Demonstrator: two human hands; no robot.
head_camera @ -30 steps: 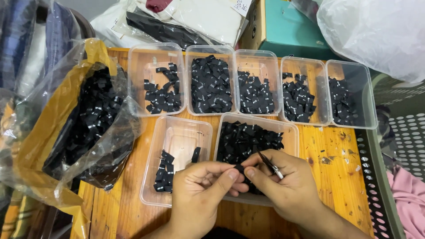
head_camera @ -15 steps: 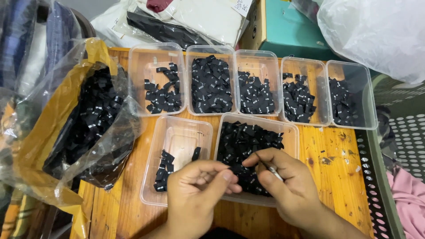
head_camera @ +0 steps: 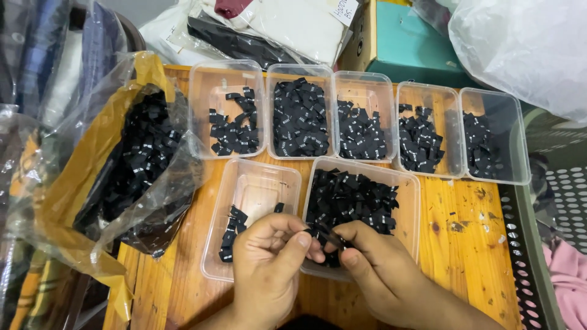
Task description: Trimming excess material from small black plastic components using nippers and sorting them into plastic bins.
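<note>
Two hands (head_camera: 318, 263) pinch a black label (head_camera: 319, 234) over a clear tray (head_camera: 409, 220).

Seven clear rectangular plastic trays are sitting on the wooden table (head_camera: 471, 244): five in the back row (head_camera: 227, 110) (head_camera: 301, 113) (head_camera: 364, 117) (head_camera: 427, 129) (head_camera: 494, 135) and two in the front row (head_camera: 254, 211) (head_camera: 361, 211). All seven are holding small black folded fabric labels (head_camera: 299, 116), too many and too heaped to be counted; the front left tray is holding the fewest. One clear plastic bag with a yellow lining (head_camera: 104, 177) is lying at the left, also holding black labels. Two bare hands, one left hand (head_camera: 269, 269) and one right hand (head_camera: 379, 269), are showing at the bottom edge. One teal cardboard box (head_camera: 416, 43) is standing behind the trays.
</note>
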